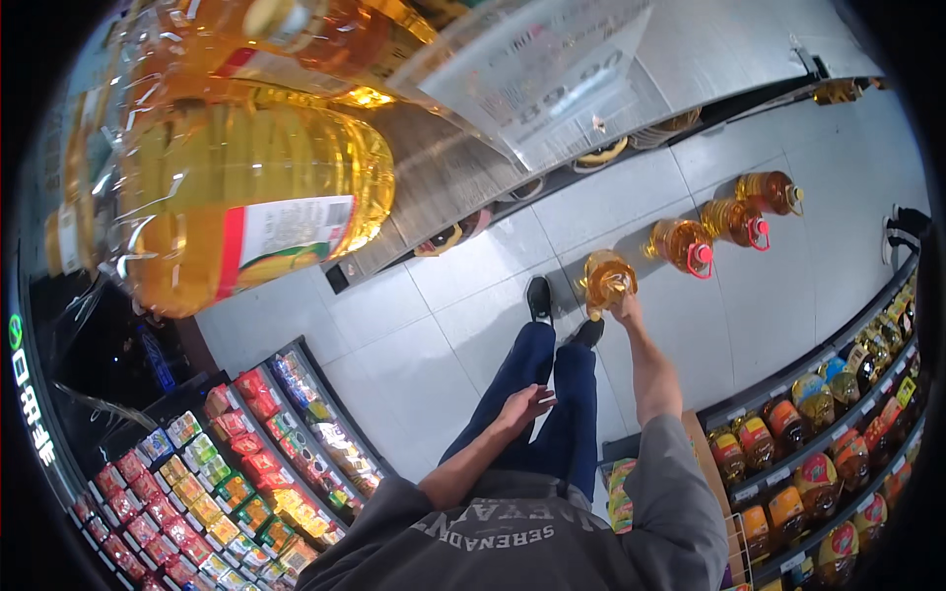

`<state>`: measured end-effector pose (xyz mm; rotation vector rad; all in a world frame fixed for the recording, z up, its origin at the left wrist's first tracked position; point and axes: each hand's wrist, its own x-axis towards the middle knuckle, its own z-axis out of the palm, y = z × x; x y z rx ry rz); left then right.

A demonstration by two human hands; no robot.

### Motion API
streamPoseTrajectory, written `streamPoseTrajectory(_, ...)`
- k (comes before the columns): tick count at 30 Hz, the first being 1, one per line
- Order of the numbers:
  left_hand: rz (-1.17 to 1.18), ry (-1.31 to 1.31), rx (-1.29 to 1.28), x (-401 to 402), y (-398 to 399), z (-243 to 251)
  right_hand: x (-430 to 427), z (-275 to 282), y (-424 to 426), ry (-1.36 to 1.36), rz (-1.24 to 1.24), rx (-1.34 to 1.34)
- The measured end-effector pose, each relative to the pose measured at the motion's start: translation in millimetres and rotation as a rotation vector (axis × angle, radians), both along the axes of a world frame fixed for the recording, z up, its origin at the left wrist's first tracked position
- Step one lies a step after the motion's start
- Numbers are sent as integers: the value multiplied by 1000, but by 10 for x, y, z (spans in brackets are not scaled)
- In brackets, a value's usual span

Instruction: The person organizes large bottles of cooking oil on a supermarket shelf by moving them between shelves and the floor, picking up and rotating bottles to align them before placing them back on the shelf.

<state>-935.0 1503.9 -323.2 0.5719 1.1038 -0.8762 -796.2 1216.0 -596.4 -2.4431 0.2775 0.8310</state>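
Note:
My right hand [627, 306] grips a large plastic bottle of golden cooking oil [604, 272] near its neck. The bottle is low in front of my feet, and whether its base touches the floor I cannot tell. Several more oil bottles stand in a row on the floor to its right: one with a red cap and handle [681, 244], another red-capped bottle [730, 220], and a yellow-capped one [767, 190]. Before my thighs my left hand [526, 406] hangs with nothing in it, fingers loosely apart.
A wooden shelf board [436, 173] at upper left carries large oil bottles [244, 199] and a clear price-sign holder [539, 81]. Racks of packaged food [236, 473] stand at lower left. Bottle shelves [805, 451] curve along the right. Another person's shoes [890, 240] show at far right.

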Motion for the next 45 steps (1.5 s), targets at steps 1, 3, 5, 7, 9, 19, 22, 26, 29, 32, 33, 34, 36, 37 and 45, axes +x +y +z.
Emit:
streamPoseTrajectory(1,8,-6,28,-25,31,33,-32,100,200,-138,-35,35)
streamPoseTrajectory(3,56,-19,52,-25,65,80,-2,383,447,-84,-90,192)
streamPoseTrajectory(5,24,-20,43,36,-5,141,27,680,521,100,-59,73)
streamPoseTrajectory(7,54,-150,-24,-7,-11,70,5,1050,582,169,-136,153)
streamPoseTrajectory(9,-8,-63,-10,253,-132,353,-152,1320,545,366,-326,317)
streamPoseTrajectory(19,115,-275,-96,630,44,740,-447,2706,743,398,-364,432)
streamPoseTrajectory(22,159,-297,-134,704,217,906,-367,3058,764,383,-358,422)
streamPoseTrajectory(26,293,-308,-164,988,527,1039,-357,3250,800,309,-388,441)
streamPoseTrajectory(29,373,-448,-160,1244,851,1102,-331,3176,863,256,-455,413)
streamPoseTrajectory(32,502,-497,-166,1289,1156,1108,-284,3221,1042,66,-543,456)
streamPoseTrajectory(33,509,-495,-175,1255,1216,1139,-263,3100,1016,64,-539,446)
streamPoseTrajectory(34,542,-465,-164,1267,1270,1193,-168,2841,925,-21,-377,375)
streamPoseTrajectory(36,596,-460,-126,1128,1409,1183,-71,2874,999,-97,-214,369)
streamPoseTrajectory(37,608,-450,-125,1024,1449,1157,51,3141,1180,-100,-231,432)
streamPoseTrajectory(45,788,-437,-153,886,1599,1252,720,4162,1668,-120,-259,561)
